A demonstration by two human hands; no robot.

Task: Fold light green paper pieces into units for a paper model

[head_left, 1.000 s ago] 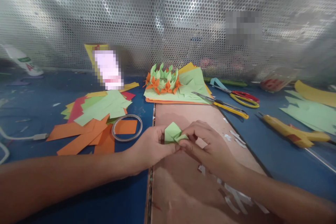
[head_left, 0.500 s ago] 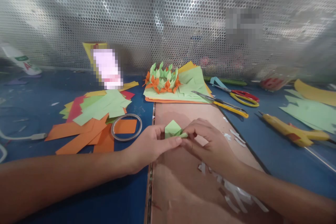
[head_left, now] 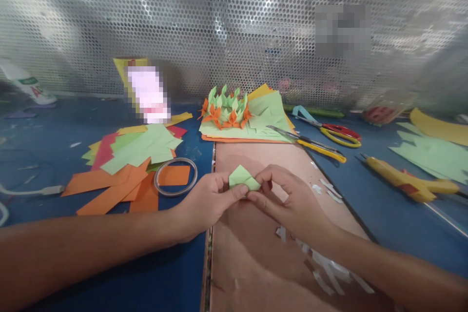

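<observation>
A small piece of folded light-green paper [head_left: 240, 176] with a pointed top is held above the brown board [head_left: 252, 263]. My left hand [head_left: 210, 197] pinches its left side, thumb across the lower front. At its right corner, my right hand [head_left: 287, 197] is closed with thumb and forefinger on the paper's edge. Behind my hands stands a ring of folded green and orange paper pieces [head_left: 228, 109], resting on stacked paper sheets [head_left: 268, 114].
Left lie coloured paper pieces [head_left: 142, 148], orange strips [head_left: 109, 187] and a tape roll [head_left: 158, 190]. On the right are a box cutter [head_left: 318, 150], scissors [head_left: 341, 134] and a yellow glue gun [head_left: 405, 180]. White scraps [head_left: 329, 268] litter the board. A perforated metal panel [head_left: 183, 24] stands behind.
The lower right part of the green paper stuck out as a narrow flap; now it lies folded flat against the piece. My left thumb has shifted slightly left.
</observation>
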